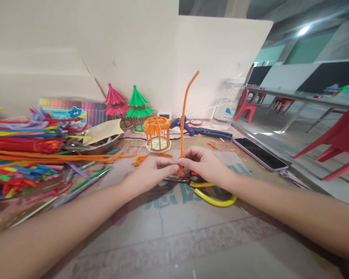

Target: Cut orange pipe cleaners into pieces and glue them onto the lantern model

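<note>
Orange pipe cleaner [184, 116] stands nearly upright at the middle of the table [174, 240], its top bent off to the right, its lower end pinched where the two hands meet. The left hand [151, 174] and the right hand [203, 164] are brought together, fingertips of both clamped on the stem's foot, just above a pair of yellow-handled scissors [215, 198] lying on the table beneath the right wrist. Behind the hands sits a small orange pavilion model [157, 133] built of the same material, with cut orange scraps [139, 159] beside it; a pink one [114, 102] and a green one [137, 106] stand further back. A heap of coloured pipe cleaners [20, 155] fills the left side, a glue gun [189, 126] and a phone [260, 154] lie to the right. The step in hand looks like folding or twisting the stem's bottom end; a clean bend would likely call for a firm pinch by one hand while the other turns the wire.
</note>
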The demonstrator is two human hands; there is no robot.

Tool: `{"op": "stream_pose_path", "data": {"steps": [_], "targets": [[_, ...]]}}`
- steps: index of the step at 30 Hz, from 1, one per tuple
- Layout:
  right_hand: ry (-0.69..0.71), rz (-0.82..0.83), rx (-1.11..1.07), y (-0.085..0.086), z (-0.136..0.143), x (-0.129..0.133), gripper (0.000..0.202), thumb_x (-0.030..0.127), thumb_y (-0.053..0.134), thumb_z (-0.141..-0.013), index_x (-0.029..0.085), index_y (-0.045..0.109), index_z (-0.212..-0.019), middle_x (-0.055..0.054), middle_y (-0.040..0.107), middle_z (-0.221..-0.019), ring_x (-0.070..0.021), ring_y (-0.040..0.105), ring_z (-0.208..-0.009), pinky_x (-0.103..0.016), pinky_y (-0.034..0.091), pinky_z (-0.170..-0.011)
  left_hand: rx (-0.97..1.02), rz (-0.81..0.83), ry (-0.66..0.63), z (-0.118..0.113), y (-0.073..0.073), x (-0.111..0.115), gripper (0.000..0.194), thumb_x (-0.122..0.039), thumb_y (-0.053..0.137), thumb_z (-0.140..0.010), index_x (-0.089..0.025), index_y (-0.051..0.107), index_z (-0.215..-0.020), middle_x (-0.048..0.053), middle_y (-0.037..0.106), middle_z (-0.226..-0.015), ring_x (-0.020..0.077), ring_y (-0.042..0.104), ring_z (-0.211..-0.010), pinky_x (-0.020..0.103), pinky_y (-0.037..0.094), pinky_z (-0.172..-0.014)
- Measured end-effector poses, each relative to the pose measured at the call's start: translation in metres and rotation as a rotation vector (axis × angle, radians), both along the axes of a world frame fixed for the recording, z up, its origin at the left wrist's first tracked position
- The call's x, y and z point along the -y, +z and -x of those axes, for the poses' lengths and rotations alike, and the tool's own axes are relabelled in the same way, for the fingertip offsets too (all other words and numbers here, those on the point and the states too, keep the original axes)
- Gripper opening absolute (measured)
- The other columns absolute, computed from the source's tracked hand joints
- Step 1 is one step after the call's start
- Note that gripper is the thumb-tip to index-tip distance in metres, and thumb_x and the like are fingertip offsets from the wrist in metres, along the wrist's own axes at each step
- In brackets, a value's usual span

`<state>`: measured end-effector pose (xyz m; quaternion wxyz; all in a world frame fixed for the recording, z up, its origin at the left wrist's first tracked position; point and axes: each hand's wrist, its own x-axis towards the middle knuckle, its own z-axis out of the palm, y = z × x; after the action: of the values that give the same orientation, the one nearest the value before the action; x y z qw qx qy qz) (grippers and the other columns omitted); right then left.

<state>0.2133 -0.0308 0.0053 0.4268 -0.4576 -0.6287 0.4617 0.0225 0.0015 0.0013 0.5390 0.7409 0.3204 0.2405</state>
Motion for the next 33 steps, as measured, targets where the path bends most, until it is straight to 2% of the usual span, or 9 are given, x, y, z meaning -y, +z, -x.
{"op": "stream_pose_path", "data": {"steps": [8,11,13,16,20,23,27,29,33], "targets": [[-0.039,-0.134,0.109,-0.006,0.001,-0.003,0.026,0.041,0.066,-0.078,0.017,0.058,-0.076,0.002,0.058,-0.069,-0.0105,0.052,-0.059,-0.023,0.042,-0.053,-0.017,-0.03,0.082,-0.005,0.001,0.006,0.022,-0.036,0.066,-0.082,-0.017,0.074,-0.087,0.003,0.077,-0.087,0.0152,0.069,-0.081,0.024,0.052,-0.076],[0.021,-0.138,0.164,0.001,-0.003,-0.003,0.026,0.043,0.063,-0.081,0.017,0.058,-0.08,0.0,0.06,-0.072,-0.012,0.055,-0.062,-0.024,0.044,-0.055,-0.031,-0.037,0.111,-0.005,0.003,0.008,0.02,-0.033,0.065,-0.082,-0.015,0.073,-0.083,0.003,0.076,-0.083,0.0138,0.068,-0.076,0.022,0.051,-0.072],[0.135,-0.142,0.313,0.013,-0.012,0.0,0.023,0.041,0.061,-0.084,0.018,0.06,-0.087,0.0,0.062,-0.076,-0.013,0.057,-0.065,-0.024,0.045,-0.058,-0.052,-0.059,0.119,-0.003,0.008,0.009,0.021,-0.033,0.064,-0.082,-0.014,0.072,-0.079,0.003,0.074,-0.078,0.0135,0.066,-0.072,0.022,0.049,-0.069],[0.318,-0.169,0.684,0.035,-0.032,0.008,0.017,0.034,0.063,-0.084,0.021,0.064,-0.094,0.0,0.065,-0.08,-0.0148,0.059,-0.069,-0.025,0.044,-0.061,-0.1,-0.116,0.147,0.0,0.02,0.009,0.023,-0.033,0.063,-0.081,-0.013,0.073,-0.078,0.003,0.073,-0.075,0.0144,0.064,-0.07,0.023,0.047,-0.065],[0.385,-0.199,1.012,0.05,-0.049,0.018,0.026,0.026,0.071,-0.075,0.026,0.067,-0.1,-0.001,0.068,-0.093,-0.0194,0.061,-0.079,-0.026,0.042,-0.065,-0.177,-0.181,0.199,0.003,0.038,0.01,0.024,-0.034,0.062,-0.081,-0.014,0.075,-0.078,0.004,0.074,-0.076,0.0156,0.064,-0.071,0.024,0.045,-0.065],[0.392,-0.259,1.044,0.047,-0.049,0.021,0.042,0.022,0.067,-0.074,0.031,0.063,-0.115,-0.002,0.067,-0.099,-0.0203,0.061,-0.083,-0.027,0.041,-0.067,-0.184,-0.193,0.211,0.006,0.049,0.011,0.023,-0.035,0.063,-0.08,-0.016,0.076,-0.079,0.003,0.075,-0.079,0.0163,0.065,-0.075,0.024,0.046,-0.067],[0.405,-0.33,1.096,0.032,-0.039,0.023,0.057,0.016,0.062,-0.071,0.033,0.057,-0.126,-0.003,0.064,-0.102,-0.0196,0.06,-0.08,-0.026,0.037,-0.062,-0.152,-0.248,0.153,0.014,0.063,0.01,0.024,-0.038,0.062,-0.082,-0.019,0.076,-0.08,0.0,0.076,-0.08,0.0154,0.066,-0.078,0.023,0.047,-0.072],[0.359,-0.324,1.094,0.027,-0.033,0.025,0.052,0.016,0.059,-0.073,0.031,0.058,-0.123,-0.004,0.064,-0.101,-0.0191,0.06,-0.08,-0.025,0.036,-0.061,-0.156,-0.302,0.14,0.019,0.071,0.01,0.024,-0.038,0.062,-0.083,-0.019,0.076,-0.079,0.0,0.076,-0.08,0.0147,0.066,-0.078,0.023,0.047,-0.073],[0.24,-0.262,0.991,0.029,-0.025,0.03,0.019,0.022,0.054,-0.083,0.024,0.062,-0.1,-0.003,0.066,-0.091,-0.0183,0.06,-0.078,-0.027,0.039,-0.066,-0.15,-0.341,0.145,0.028,0.087,0.011,0.026,-0.041,0.061,-0.084,-0.02,0.076,-0.079,0.0,0.077,-0.083,0.0152,0.067,-0.082,0.024,0.047,-0.077]]}}
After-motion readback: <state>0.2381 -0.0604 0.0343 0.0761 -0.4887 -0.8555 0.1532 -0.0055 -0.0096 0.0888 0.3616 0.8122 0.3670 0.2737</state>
